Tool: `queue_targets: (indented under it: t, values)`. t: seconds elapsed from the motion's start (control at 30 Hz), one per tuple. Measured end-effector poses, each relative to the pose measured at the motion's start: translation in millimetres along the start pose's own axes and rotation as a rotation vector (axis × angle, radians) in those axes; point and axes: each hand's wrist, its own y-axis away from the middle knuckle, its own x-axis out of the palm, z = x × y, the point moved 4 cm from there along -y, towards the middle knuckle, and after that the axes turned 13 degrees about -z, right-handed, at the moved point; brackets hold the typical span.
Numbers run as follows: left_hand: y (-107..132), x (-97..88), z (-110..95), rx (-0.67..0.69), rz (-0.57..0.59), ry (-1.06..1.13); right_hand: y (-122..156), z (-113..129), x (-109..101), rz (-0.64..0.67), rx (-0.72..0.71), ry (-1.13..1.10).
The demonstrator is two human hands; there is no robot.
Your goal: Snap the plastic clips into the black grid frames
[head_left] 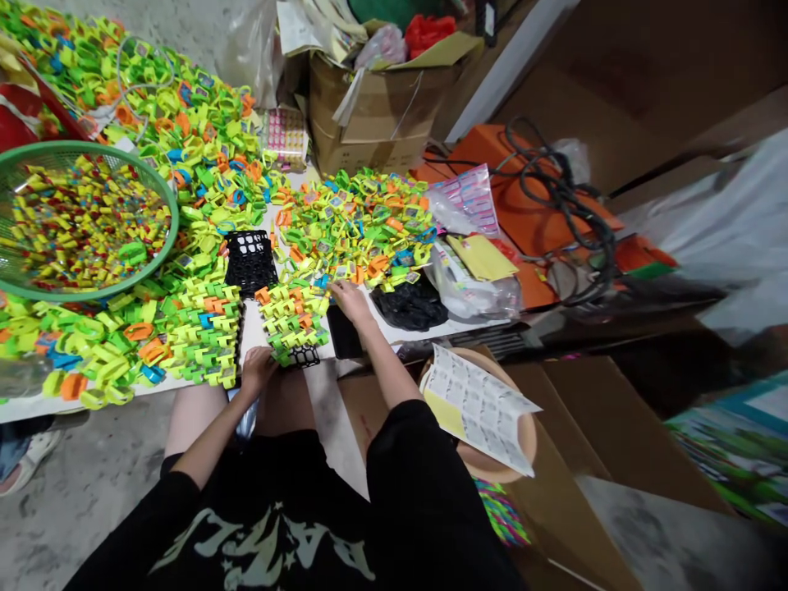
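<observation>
My left hand point(257, 368) is at the table's front edge with its fingers curled, close to the left front corner of a black plastic grid tray point(304, 356). Rows of yellow, green and orange toy watches point(294, 318) stand in that tray. My right hand point(350, 302) reaches over a dark flat object point(345, 332) to the tray's back right side. Its fingers are bent together at the edge of the loose toy watches point(354, 230); whatever they pinch is too small to make out. Left of my left hand is a second filled block of toy watches point(206, 332).
An empty black grid tray point(251, 267) lies behind. A green basket point(169, 246) of small yellow-red parts stands left amid heaped watches. Black plastic bag point(411, 304), cardboard box point(382, 107) and orange machine point(523, 205) with cables are on the right and back. Below is a round tub point(528, 435).
</observation>
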Motion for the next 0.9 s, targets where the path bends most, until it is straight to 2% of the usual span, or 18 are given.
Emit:
queue_targets:
  t: [0.17, 0.23, 0.33, 0.4, 0.47, 0.6, 0.73, 0.9]
  values:
    - [-2, 1.8, 1, -0.06, 0.04, -0.031, 47, -21, -40, -0.347, 0.434, -0.28]
    - [-3, 2.3, 1, -0.074, 0.06, -0.036, 75, -12, -51, -0.489, 0.6, -0.426]
    - [-4, 1.7, 0, -0.079, 0.082, -0.038, 119, 25, -54, -0.595, 0.706, -0.599]
    - [-5, 0.5, -1, -0.079, 0.09, -0.04, 143, 59, -44, -0.577, 0.71, -0.684]
    - [-6, -1.1, -2, -0.075, 0.097, -0.041, 156, 92, -25, -0.448, 0.667, -0.782]
    - [-8, -5.7, -4, -0.052, 0.117, -0.026, 159, 136, 17, -0.26, 0.666, -0.929]
    - [-8, -10.1, -7, -0.04, 0.126, -0.004, 150, 149, 45, -0.14, 0.716, -1.001]
    - [-8, -10.6, -6, -0.043, 0.122, -0.009, 149, 147, 61, -0.061, 0.789, -1.034]
